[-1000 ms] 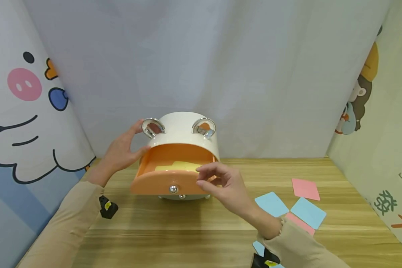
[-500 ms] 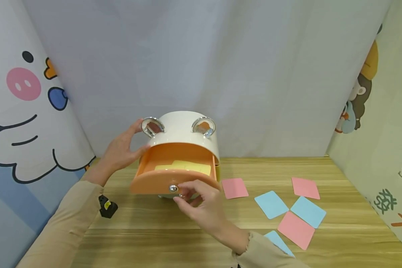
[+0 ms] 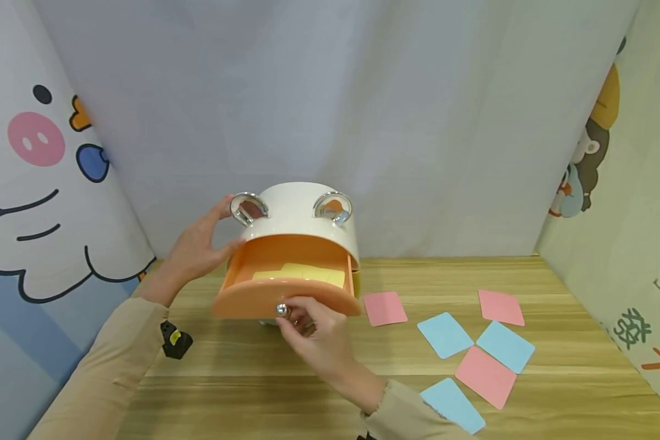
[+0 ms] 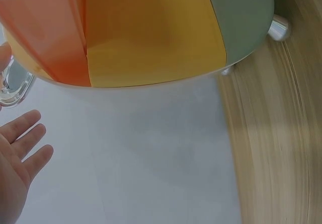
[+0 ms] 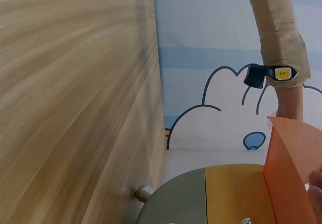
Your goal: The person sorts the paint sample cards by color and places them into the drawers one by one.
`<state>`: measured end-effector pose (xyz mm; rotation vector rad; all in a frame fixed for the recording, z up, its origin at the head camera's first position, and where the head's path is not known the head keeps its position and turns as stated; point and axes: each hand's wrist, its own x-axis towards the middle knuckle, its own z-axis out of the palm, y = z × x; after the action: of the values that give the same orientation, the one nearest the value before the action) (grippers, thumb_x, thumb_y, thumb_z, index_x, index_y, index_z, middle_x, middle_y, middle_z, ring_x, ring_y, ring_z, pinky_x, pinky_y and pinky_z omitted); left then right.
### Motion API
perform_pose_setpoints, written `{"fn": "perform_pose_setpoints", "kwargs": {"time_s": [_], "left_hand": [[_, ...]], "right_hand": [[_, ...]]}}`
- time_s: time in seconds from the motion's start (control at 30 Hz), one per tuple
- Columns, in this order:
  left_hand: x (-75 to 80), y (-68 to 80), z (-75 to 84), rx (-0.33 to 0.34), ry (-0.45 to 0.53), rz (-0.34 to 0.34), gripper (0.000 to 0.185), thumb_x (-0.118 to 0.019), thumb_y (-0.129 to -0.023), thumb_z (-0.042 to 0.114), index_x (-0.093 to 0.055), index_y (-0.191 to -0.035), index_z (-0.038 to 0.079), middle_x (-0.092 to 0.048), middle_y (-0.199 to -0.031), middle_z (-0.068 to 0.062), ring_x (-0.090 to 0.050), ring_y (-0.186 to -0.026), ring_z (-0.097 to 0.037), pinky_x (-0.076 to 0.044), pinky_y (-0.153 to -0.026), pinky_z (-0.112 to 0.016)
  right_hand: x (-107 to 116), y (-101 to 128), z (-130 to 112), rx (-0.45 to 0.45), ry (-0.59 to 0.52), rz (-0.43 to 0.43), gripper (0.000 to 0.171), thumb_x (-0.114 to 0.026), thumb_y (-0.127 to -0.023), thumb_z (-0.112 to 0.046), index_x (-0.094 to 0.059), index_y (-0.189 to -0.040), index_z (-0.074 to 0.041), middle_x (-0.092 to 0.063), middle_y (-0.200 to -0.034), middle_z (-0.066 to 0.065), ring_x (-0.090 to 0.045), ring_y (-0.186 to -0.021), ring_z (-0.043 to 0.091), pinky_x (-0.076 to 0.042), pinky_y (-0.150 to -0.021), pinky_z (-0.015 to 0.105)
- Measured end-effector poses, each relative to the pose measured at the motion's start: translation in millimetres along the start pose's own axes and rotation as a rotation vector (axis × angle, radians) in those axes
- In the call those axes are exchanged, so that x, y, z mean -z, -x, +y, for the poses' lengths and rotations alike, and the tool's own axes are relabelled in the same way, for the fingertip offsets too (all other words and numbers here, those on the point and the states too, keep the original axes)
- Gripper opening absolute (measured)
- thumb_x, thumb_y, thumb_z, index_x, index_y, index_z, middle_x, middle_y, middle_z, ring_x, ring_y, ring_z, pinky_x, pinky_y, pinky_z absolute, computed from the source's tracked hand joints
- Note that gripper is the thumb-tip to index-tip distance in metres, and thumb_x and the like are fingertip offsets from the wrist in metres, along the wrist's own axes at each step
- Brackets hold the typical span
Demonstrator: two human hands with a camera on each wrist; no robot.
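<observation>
The right hand is seen mostly from the back, so its fingertips are partly hidden; they are curled about the silver knob on the front of the orange drawer, which is pinched between them. In the right wrist view only a sliver of that hand is caught at the edge, and the drawer is cut off. The left hand is laid against the left side of the white box, fingers straight and spread, beside one silver ring; its palm is cut off in the left wrist view. The drawer stands pulled out of the box, near the back of the wooden surface, and yellow notes lie in it, partly hidden by the drawer front.

Half a second ago the right hand was just under the knob with looser fingers; now it is closed on it. The drawer is unmoved.

Pink and blue cards are scattered to the right, the nearest pink card just beside the drawer. Bare wood is left in front and to the left.
</observation>
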<state>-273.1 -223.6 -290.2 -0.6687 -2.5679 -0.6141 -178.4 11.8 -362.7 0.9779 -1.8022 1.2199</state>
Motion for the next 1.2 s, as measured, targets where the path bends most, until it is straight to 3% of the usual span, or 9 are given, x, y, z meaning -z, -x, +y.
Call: {"fn": "perform_pose_setpoints", "kwargs": {"time_s": [0.23, 0.37, 0.7, 1.2], "left_hand": [[-0.4, -0.1, -0.2, 0.001, 0.0, -0.003, 0.077, -0.059, -0.087, 0.033, -0.015, -0.146, 0.011, -0.045, -0.131, -0.024, -0.038, -0.12, -0.043, -0.032, -0.093, -0.06], [0.2, 0.3, 0.8, 0.002, 0.005, -0.003, 0.077, -0.059, -0.087, 0.033, -0.015, -0.146, 0.011, -0.045, -0.131, -0.024, -0.039, -0.12, -0.044, -0.033, -0.092, -0.06], [0.4, 0.2, 1.1, -0.001, 0.006, -0.001, 0.076, -0.059, -0.087, 0.034, -0.017, -0.146, 0.01, -0.046, -0.13, -0.024, -0.039, -0.119, -0.043, -0.033, -0.092, -0.061], [1.3, -0.5, 1.6, 0.006, -0.023, -0.015, 0.076, -0.059, -0.087, 0.034, -0.016, -0.146, 0.01, -0.046, -0.13, -0.023, -0.039, -0.12, -0.042, -0.032, -0.093, -0.061]], "right_hand": [[-1, -4, 7, 0.226, 0.273, 0.015, 0.018, -0.07, -0.072, -0.005, -0.062, -0.087, -0.003, -0.065, -0.07, -0.001, -0.059, -0.056, 0.003, -0.044, -0.055, 0.005], [1, -8, 11, 0.294, 0.326, 0.019, 0.016, -0.068, -0.072, -0.007, -0.062, -0.085, -0.003, -0.065, -0.069, -0.001, -0.059, -0.055, 0.003, -0.044, -0.055, 0.005], [5, -24, 23, 0.349, 0.425, -0.02, 0.02, -0.07, -0.068, -0.008, -0.062, -0.085, -0.004, -0.062, -0.068, -0.003, -0.055, -0.052, 0.002, -0.04, -0.049, 0.005], [-1, -38, 49, 0.285, 0.449, -0.061, 0.015, -0.07, -0.072, -0.01, -0.061, -0.084, -0.005, -0.062, -0.067, -0.003, -0.056, -0.053, 0.003, -0.04, -0.048, 0.008]]}}
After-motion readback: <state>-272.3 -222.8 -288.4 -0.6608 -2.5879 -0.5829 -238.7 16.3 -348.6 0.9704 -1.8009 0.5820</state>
